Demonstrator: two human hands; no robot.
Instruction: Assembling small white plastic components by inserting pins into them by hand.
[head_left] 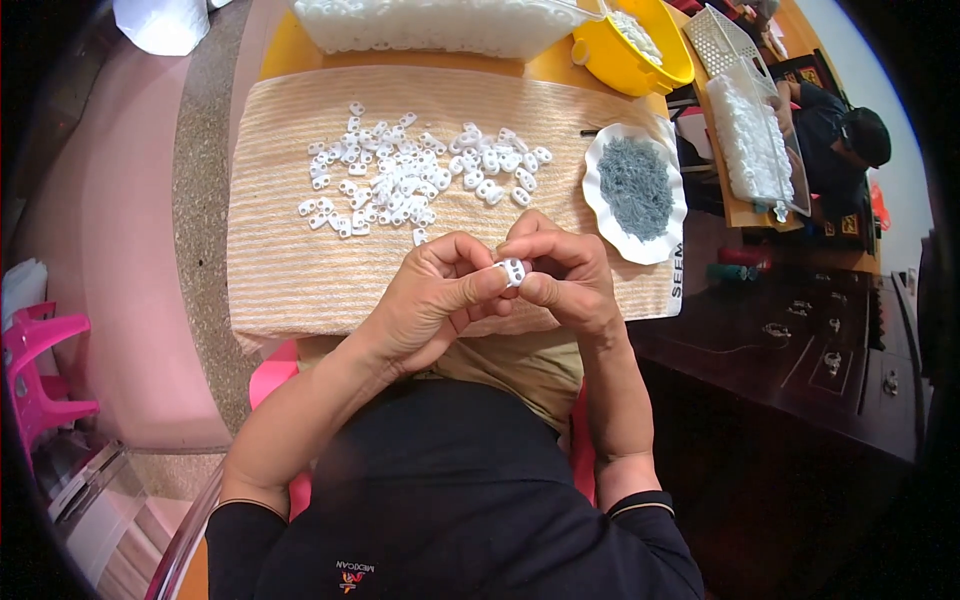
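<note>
Both hands' grip, left hand (430,295) and right hand (565,275), pinching one white two-holed piece (511,270) (above striped cloth (280,270)).

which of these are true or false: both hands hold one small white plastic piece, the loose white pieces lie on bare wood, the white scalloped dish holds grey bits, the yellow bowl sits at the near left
1. The left hand and right hand together pinch one small white two-holed plastic piece. True.
2. The loose white plastic pieces lie on bare wood. False: they lie on a striped beige cloth.
3. The white scalloped dish holds grey bits. True.
4. The yellow plastic bowl sits at the near left. False: it is at the far right of the table.
</note>
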